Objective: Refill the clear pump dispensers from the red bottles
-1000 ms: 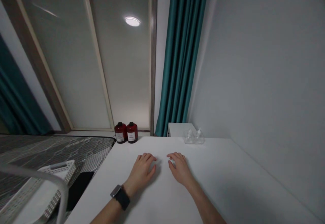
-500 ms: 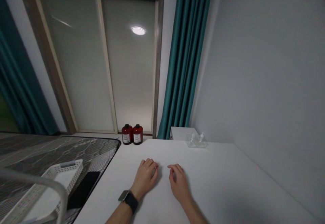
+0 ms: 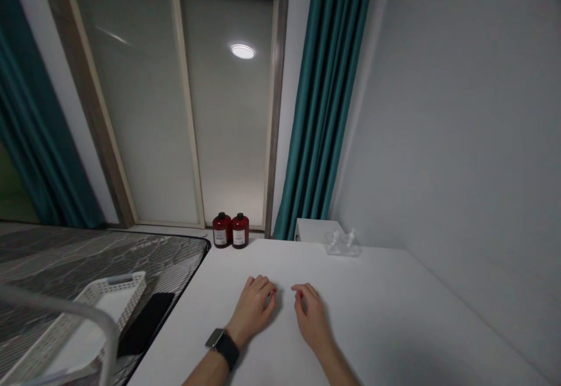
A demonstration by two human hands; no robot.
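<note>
My left hand (image 3: 255, 303) rests on the white table (image 3: 377, 310), wearing a dark smartwatch (image 3: 222, 344) on its wrist. Its fingers are loosely curled, with the thumb a little apart from the index finger, and I see nothing in it. Beside it, my right hand (image 3: 312, 313) also lies on the table. The index finger points left, the thumb sits just below it, and no object shows between them. A gap of bare tabletop separates the two hands.
Two dark red bottles (image 3: 231, 231) with black caps stand at the far left table corner. A clear tissue box (image 3: 342, 244) sits at the back right. Left are a white basket (image 3: 127, 298), a black flat object (image 3: 148, 322) and a grey curved bar (image 3: 65, 307). A wall rises right.
The view has shifted slightly, so everything appears a little further right. Both hands keep almost the same pose on the table.
</note>
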